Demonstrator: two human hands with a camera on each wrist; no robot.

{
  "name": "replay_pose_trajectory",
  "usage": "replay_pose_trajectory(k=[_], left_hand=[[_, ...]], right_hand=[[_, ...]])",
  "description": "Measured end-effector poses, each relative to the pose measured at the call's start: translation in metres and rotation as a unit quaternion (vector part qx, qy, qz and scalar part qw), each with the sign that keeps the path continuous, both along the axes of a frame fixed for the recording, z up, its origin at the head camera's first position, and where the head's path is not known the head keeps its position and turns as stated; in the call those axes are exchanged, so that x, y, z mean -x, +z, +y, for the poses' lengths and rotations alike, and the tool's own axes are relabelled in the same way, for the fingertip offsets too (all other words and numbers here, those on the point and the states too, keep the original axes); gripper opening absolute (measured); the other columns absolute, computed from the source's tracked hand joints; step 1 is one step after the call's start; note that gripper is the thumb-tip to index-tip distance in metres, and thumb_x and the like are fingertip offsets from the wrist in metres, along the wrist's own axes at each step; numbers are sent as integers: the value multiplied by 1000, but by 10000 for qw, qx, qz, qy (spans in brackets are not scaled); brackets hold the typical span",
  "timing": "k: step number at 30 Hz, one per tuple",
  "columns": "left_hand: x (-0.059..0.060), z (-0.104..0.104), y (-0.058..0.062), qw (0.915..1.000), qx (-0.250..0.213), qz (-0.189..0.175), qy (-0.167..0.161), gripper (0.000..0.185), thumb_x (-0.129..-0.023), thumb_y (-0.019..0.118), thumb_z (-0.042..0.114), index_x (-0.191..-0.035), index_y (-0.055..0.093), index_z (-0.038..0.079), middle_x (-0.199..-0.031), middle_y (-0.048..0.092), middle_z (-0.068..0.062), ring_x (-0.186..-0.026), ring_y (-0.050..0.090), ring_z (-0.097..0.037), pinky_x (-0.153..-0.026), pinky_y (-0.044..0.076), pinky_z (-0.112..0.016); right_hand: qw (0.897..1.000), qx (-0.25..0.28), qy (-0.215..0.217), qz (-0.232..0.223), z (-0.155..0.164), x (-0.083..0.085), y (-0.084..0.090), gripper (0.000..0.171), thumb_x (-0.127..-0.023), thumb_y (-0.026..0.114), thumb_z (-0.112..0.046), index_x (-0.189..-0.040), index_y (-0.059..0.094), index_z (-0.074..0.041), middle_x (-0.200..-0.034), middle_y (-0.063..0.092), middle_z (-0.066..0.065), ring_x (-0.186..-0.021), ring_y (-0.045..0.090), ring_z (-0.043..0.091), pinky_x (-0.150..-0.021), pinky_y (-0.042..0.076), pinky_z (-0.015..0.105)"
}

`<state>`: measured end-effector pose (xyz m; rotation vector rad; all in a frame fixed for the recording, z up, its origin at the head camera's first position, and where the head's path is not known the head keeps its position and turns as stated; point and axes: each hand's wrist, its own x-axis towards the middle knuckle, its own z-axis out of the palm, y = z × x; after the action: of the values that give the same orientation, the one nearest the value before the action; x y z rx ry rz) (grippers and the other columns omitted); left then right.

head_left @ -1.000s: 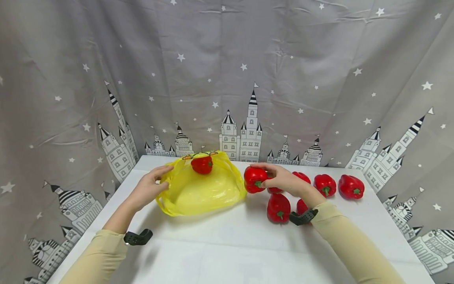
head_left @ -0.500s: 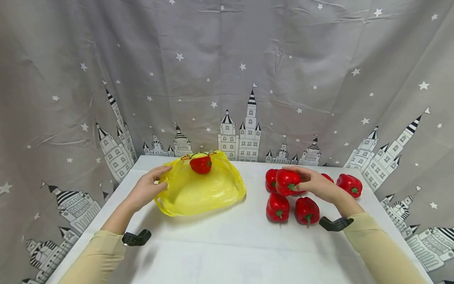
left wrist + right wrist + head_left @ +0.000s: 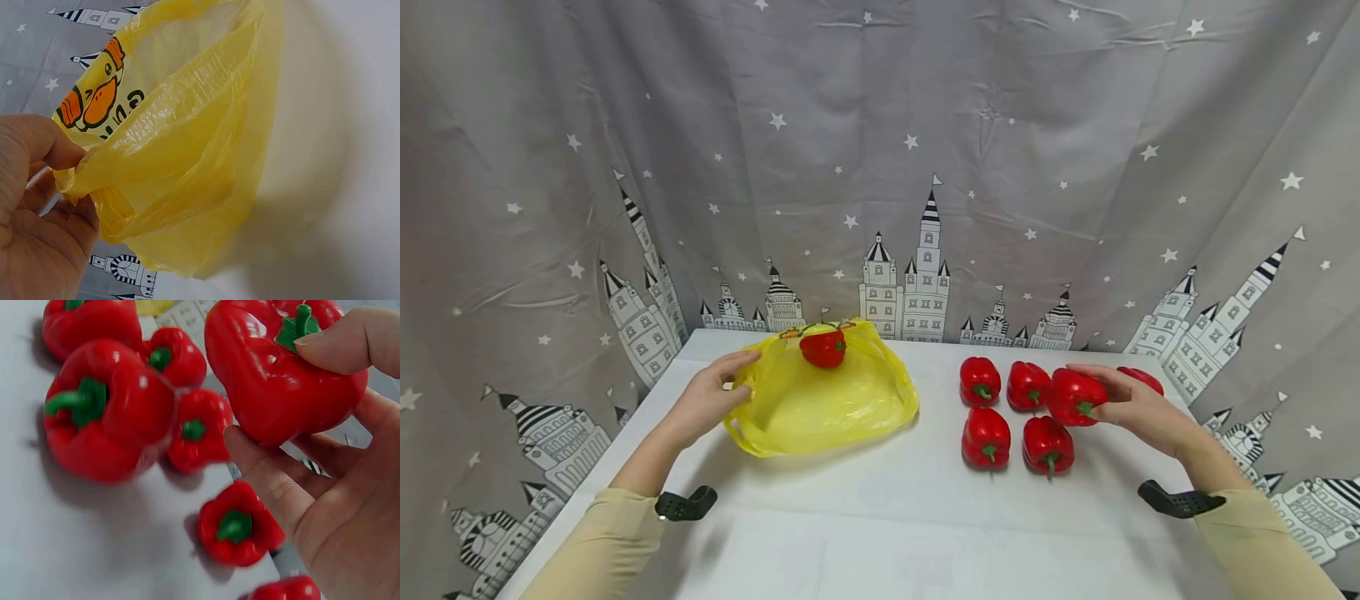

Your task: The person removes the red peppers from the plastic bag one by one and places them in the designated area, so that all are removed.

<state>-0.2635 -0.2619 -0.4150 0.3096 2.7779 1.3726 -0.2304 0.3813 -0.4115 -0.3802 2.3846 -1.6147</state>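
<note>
Head view, read from left to right: the left hand (image 3: 707,398) is placed at the left rim of the yellow bag (image 3: 827,408), with the plastic edge pinched between thumb and fingers; this pinch is confirmed in the left wrist view, where the bag mouth is held open. No change in this hand is seen against the earlier frames. One red pepper (image 3: 823,347) is seen at the far side of the bag, unmoved; whether it lies inside the bag or on its rear edge cannot be told.

To the right of the bag, on the white desk (image 3: 880,508), four loose peppers (image 3: 985,437) are arranged in two rows of two, near one another. A second ago the carried pepper was held just beside the right edge of the bag; half a second ago it was over the group of peppers; now it has been moved further right, past that group.

The held pepper (image 3: 1075,397) is gripped by the right hand (image 3: 1138,408), with fingers curled round its body and the thumb laid by the green stem, as shown in the right wrist view. It is located just right of the rear row. Behind the hand, a further pepper (image 3: 1142,379) is partly hidden.
</note>
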Motion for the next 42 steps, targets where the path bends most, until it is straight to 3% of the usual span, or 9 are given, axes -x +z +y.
replay_pose_trajectory(k=[10,21,29,42], left_hand=[[-1,-2,3,10000,7,-30,41,64,-95,58,8,-157,41,7,-163,31,-17,-133,42,-43,-97,51,-48],[0,1,3,10000,22,-7,6,64,-95,58,8,-157,40,7,-163,31,-17,-131,43,-41,-97,50,-47],[-2,0,1,10000,-35,-2,10,63,-97,58,7,-157,40,5,-164,30,-18,-138,38,-45,-108,39,-62],[-2,-1,0,10000,10,-16,38,63,-96,57,6,-157,41,5,-163,31,-18,-135,41,-44,-106,43,-57]], right_hand=[[9986,-1,-179,-501,31,-22,-15,81,-85,71,-8,-158,37,-13,-158,23,28,-135,34,47,-96,52,54],[9948,-277,-191,-958,45,-31,-35,81,-87,71,-11,-158,34,-11,-159,21,31,-137,32,48,-99,51,54],[9943,-259,-234,-1004,50,-32,-48,81,-87,71,-8,-159,34,-10,-159,18,33,-138,26,52,-98,51,53],[9931,-327,-245,-1101,52,-33,-53,84,-85,73,-6,-159,33,-12,-161,14,32,-141,17,55,-102,44,64]])
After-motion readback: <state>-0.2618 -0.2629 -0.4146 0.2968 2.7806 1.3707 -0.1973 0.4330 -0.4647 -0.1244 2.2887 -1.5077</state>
